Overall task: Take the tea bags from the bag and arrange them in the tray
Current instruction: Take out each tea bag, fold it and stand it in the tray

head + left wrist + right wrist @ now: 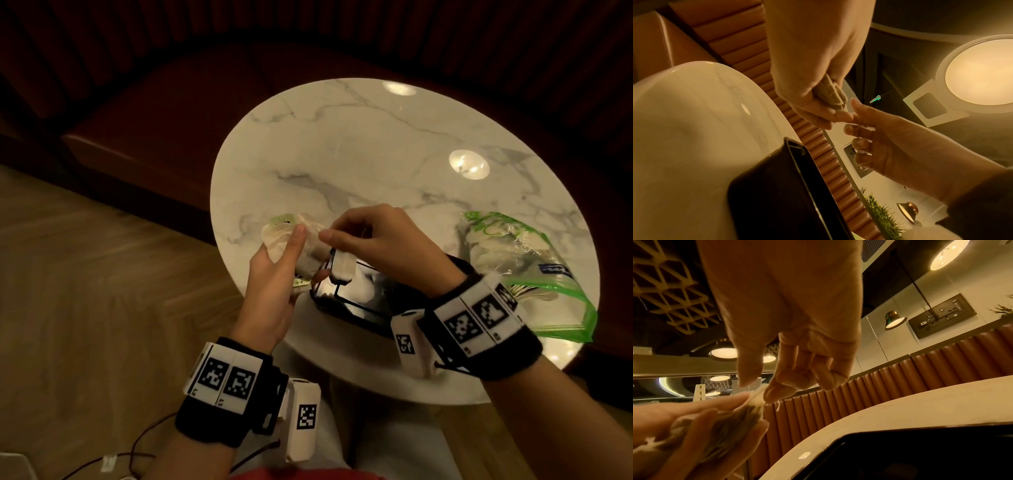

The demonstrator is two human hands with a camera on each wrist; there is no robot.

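Observation:
My left hand [291, 251] grips a bundle of pale tea bags [286, 233] over the table's near left edge. My right hand [327, 234] meets it from the right. In the right wrist view the thumb and forefinger of the right hand [758, 389] pinch the top edge of one tea bag [756, 396] in the bundle [729, 426]. A white tea bag [342, 270] hangs below the right thumb, over the black tray [356, 310]. Pale tea bags [364, 287] lie inside the tray. The green-edged zip bag [513, 260] lies on the table to the right, behind my right wrist.
The round marble table [359, 154] has bare surface beyond the hands. A dark padded bench [154, 120] curves behind it. Wooden floor [85, 291] and cables [144, 442] lie at the lower left. In the left wrist view the tray [777, 186] sits near the table's edge.

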